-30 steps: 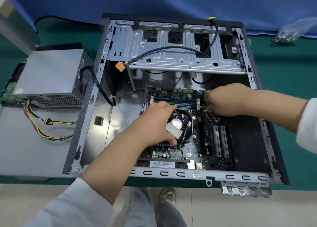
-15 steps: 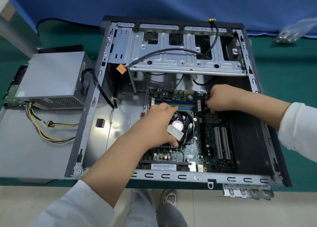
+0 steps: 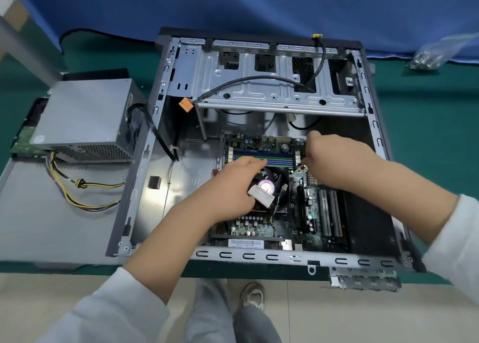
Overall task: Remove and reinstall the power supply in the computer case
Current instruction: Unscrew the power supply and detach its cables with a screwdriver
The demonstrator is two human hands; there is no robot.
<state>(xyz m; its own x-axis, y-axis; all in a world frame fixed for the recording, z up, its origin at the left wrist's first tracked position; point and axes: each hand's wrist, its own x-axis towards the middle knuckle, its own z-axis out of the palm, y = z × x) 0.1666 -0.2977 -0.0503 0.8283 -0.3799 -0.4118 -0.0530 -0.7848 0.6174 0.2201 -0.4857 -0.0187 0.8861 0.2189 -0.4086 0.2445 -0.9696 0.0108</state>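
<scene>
The open computer case [image 3: 259, 256] lies on its side on the green table. The grey power supply [image 3: 83, 114] sits outside it to the left, and its yellow and black cables [image 3: 77, 187] trail toward the case. My left hand [image 3: 228, 187] grips a white connector [image 3: 261, 195] over the CPU fan [image 3: 276, 178]. My right hand [image 3: 329, 156] hovers with curled fingers at the right end of the memory slots [image 3: 259, 156] on the motherboard [image 3: 313, 213]. Its fingertips are hidden.
The grey side panel [image 3: 39, 226] lies under the power supply at the left. An orange connector [image 3: 185, 105] hangs from a black cable by the drive cage [image 3: 272, 94]. A clear bag of screws [image 3: 435, 52] lies far right. A metal bracket [image 3: 363, 278] pokes over the table's front edge.
My right hand has shifted slightly left along the top of the motherboard, its forearm drawn in. My left hand stays over the fan with the white connector.
</scene>
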